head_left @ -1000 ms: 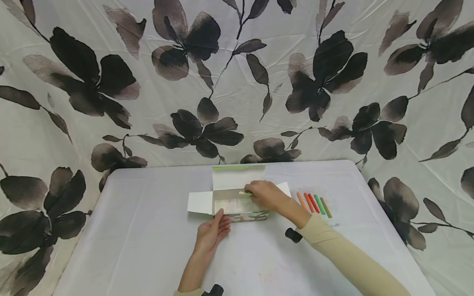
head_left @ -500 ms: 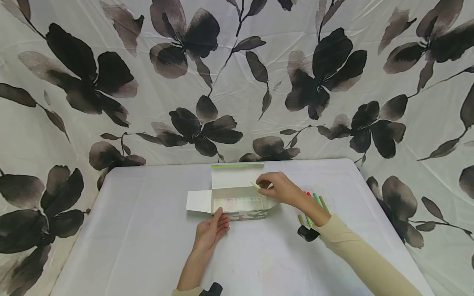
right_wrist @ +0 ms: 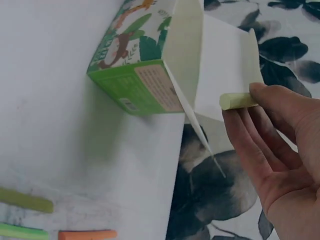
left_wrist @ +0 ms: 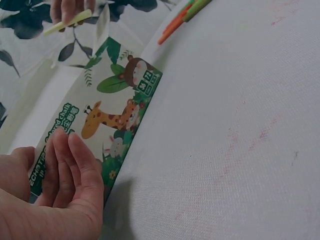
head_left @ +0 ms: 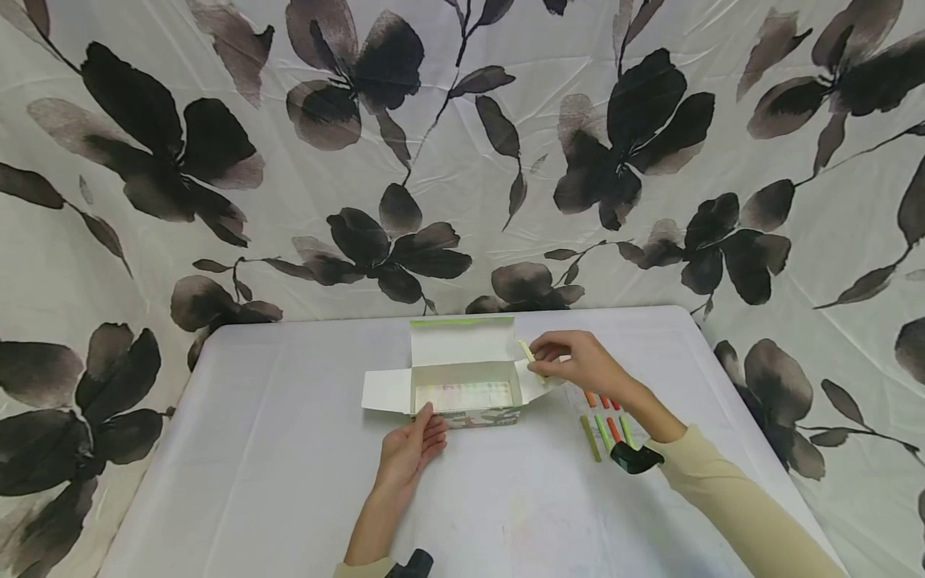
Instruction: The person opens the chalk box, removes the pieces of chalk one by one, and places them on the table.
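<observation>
An open cardboard chalk box (head_left: 480, 417) stands on the white table, its lid and side flaps folded out. Pale chalk sticks (head_left: 470, 396) show inside it. My left hand (head_left: 410, 451) holds the box's front wall near the left corner, thumb at the rim and fingers against the printed front (left_wrist: 112, 120). Above the right flap (head_left: 532, 380), my right hand (head_left: 578, 361) pinches a pale yellow chalk stick (right_wrist: 237, 101) between thumb and fingers. In the right wrist view that stick is clear of the box.
Right of the box, chalk sticks lie in two rows, among them an olive one (head_left: 590, 438) and an orange one (right_wrist: 87, 235); the right wrist's black camera (head_left: 636, 458) partly covers them. A flowered cloth (head_left: 462, 160) hangs behind the table (head_left: 275, 449).
My right hand has lifted the yellow chalk stick out of the box and carried it right, past the right flap. More of the front chalk row shows now. My left hand stays on the box.
</observation>
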### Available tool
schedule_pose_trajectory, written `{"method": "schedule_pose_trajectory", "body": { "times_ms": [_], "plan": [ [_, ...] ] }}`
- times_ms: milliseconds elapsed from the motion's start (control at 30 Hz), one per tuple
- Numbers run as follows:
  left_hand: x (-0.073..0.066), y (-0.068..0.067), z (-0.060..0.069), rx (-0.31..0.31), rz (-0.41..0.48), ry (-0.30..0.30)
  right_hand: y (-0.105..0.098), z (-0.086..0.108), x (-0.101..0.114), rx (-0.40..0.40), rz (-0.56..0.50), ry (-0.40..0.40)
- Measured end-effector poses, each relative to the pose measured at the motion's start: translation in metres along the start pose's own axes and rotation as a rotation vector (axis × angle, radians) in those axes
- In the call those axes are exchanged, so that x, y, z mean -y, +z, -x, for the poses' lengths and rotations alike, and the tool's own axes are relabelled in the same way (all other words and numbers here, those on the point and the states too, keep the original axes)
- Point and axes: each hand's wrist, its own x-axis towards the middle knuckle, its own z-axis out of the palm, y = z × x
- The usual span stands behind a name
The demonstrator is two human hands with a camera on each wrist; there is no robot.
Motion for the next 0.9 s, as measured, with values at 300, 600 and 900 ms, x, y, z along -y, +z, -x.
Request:
{"method": "schedule_pose_trajectory", "body": {
  "times_ms": [300, 600, 900],
  "plan": [
    [-0.003, 0.001, -0.001, -0.002, -0.002, -0.001, -0.021, 0.019, -0.015, -0.024, -0.083, 0.112],
    [-0.005, 0.001, -0.001, -0.005, 0.000, -0.002, -0.036, 0.046, -0.034, -0.054, -0.139, 0.205],
    [-0.002, 0.000, -0.002, -0.006, 0.005, -0.018, -0.040, 0.077, -0.056, -0.073, -0.119, 0.286]
  ]
}}
